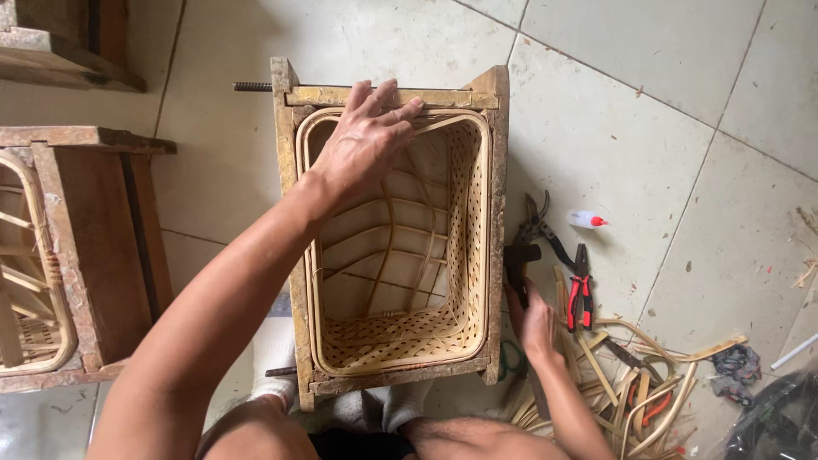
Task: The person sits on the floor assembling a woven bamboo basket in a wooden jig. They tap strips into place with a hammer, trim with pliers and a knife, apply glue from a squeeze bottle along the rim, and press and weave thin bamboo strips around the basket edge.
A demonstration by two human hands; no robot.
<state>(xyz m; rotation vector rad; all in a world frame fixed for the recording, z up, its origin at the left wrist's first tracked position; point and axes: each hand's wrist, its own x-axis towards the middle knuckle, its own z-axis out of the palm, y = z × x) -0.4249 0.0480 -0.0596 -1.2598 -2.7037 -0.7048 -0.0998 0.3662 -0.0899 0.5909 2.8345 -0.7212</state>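
My left hand [368, 136] lies flat, fingers spread, on the far rim of the woven bamboo basket [460, 328], pressing its bent rim strip against the top bar of the wooden frame mould [498, 213]; it clamps nothing, just bears down with an open palm. The basket sits snug inside that frame, its rim running just within the wood on all four sides, and it holds nothing but its own curved ribs crossing the open-weave floor and walls. A threaded metal rod [253, 86] sticks out from the frame's far left corner. My right hand [534, 322] is down on the floor just beside the frame's right side, fingers curled around the handle of a dark hammer [518, 260] whose head rests near the frame's edge. Past it lie grey shears [532, 221], red-handled pliers [580, 290] and a small white glue bottle [586, 220] with a red tip, all apart from one another on the pale tile floor [665, 111]. Near my right forearm a loose heap of bamboo strips [635, 379] crowds the ground. To my left stands a second wooden frame [94, 247] with another basket in it, well apart, leaving a bare strip of tile between the two frames
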